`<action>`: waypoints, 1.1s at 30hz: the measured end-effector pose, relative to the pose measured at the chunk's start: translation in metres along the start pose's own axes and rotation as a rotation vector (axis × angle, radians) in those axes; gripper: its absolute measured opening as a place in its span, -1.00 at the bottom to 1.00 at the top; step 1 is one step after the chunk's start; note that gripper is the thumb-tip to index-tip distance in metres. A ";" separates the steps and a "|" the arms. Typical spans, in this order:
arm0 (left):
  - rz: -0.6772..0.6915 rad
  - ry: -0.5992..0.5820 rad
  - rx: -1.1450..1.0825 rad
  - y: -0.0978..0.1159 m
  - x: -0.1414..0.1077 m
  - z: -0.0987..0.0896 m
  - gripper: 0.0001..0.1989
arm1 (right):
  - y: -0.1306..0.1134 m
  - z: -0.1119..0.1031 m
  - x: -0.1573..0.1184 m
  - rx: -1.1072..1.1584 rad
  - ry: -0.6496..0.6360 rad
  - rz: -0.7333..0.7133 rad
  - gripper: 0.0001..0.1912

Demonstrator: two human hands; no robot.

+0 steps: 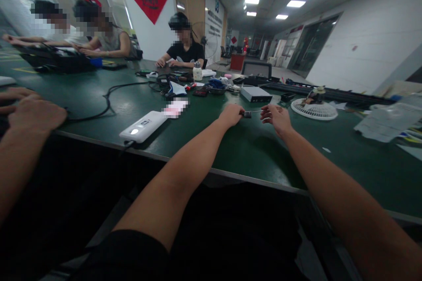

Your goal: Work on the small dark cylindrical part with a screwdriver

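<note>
1. Holding a small dark connector (246, 114) in its fingers, the left hand (231, 115) is closed around the connector's near end, though the firmness of the grip cannot be told.
2. The right hand (276, 118) is open, with its fingers spread and lightly curved. It is just beside a thin metal wire (256, 111) that runs from the connector towards it; whether they touch is unclear.
3. Both hands are held out over the green desk (263, 162), with the connector between them.
4. Beyond the hands lies a grey metal box (255, 94). To the right is a round white fan guard (314, 109) lying flat, with a motor on top, and loose papers (389, 118) lie further along the desk.
5. To the left, a white power bank (142, 126) lies near the desk's edge, with a cable hanging over it. A blurred pink-and-white patch (174, 107) sits just beyond it, and a long black cable (108, 102) curves across the desk.
6. Further off stand a white bottle (197, 71) and a dark bowl (217, 90), among tangled cables (168, 81).
7. A co-worker's hand (34, 112) rests at the left edge of the view. Across the desk, a person in a black T-shirt (185, 52) has both hands on the desktop.
</note>
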State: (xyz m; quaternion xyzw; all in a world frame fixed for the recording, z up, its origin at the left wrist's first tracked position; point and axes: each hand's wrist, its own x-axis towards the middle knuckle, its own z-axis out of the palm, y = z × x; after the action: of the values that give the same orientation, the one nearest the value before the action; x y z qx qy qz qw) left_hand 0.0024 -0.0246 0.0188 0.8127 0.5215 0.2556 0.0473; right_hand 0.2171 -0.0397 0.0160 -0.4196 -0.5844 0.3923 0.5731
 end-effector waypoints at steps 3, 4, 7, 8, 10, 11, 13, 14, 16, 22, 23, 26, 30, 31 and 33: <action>0.002 0.045 -0.049 -0.002 0.001 0.001 -0.65 | 0.003 0.001 0.001 -0.056 -0.027 -0.005 -0.58; 0.010 0.054 -0.068 -0.004 0.001 0.001 -0.63 | 0.003 0.001 0.001 -0.062 -0.031 -0.002 -0.58; 0.038 0.080 -0.118 -0.007 0.002 0.003 -0.57 | 0.003 0.000 0.000 -0.024 -0.029 0.013 -0.58; 0.041 0.089 -0.130 -0.008 0.003 0.004 -0.54 | 0.002 -0.001 0.000 -0.007 -0.021 0.017 -0.58; 0.039 0.104 -0.147 -0.009 0.003 0.005 -0.52 | 0.001 -0.001 -0.001 0.019 0.001 0.019 -0.58; 0.040 0.110 -0.156 -0.009 0.003 0.005 -0.52 | 0.001 -0.001 -0.001 0.021 0.010 0.017 -0.58; 0.045 0.118 -0.173 -0.009 0.003 0.006 -0.52 | 0.001 0.000 -0.001 0.011 0.009 0.014 -0.56; 0.047 0.122 -0.180 -0.009 0.003 0.005 -0.52 | 0.001 0.000 -0.001 0.006 0.002 0.017 -0.55; 0.039 0.132 -0.188 -0.008 0.003 0.005 -0.52 | 0.000 0.001 0.000 0.010 -0.003 0.024 -0.54; 0.021 0.169 -0.201 -0.010 0.005 0.004 -0.56 | -0.002 0.000 0.000 0.029 0.032 0.021 -0.57; 0.034 0.171 -0.201 -0.010 0.005 0.005 -0.55 | -0.001 0.000 0.000 0.025 0.025 0.020 -0.57; 0.047 0.178 -0.196 -0.010 0.005 0.006 -0.57 | -0.001 0.001 0.000 0.037 -0.001 0.017 -0.53; 0.012 0.194 -0.190 -0.009 0.003 0.004 -0.60 | -0.001 0.002 -0.001 0.058 -0.026 -0.004 -0.55; 0.008 0.190 -0.188 -0.009 0.003 0.004 -0.60 | -0.001 0.002 -0.001 0.057 -0.032 -0.003 -0.56; 0.010 0.172 -0.182 -0.008 0.002 0.003 -0.58 | -0.002 0.002 -0.001 0.054 -0.037 0.006 -0.57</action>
State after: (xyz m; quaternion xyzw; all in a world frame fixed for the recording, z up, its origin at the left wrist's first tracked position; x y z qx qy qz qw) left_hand -0.0016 -0.0189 0.0141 0.7828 0.4941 0.3708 0.0748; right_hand 0.2155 -0.0415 0.0170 -0.3982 -0.5829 0.4176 0.5721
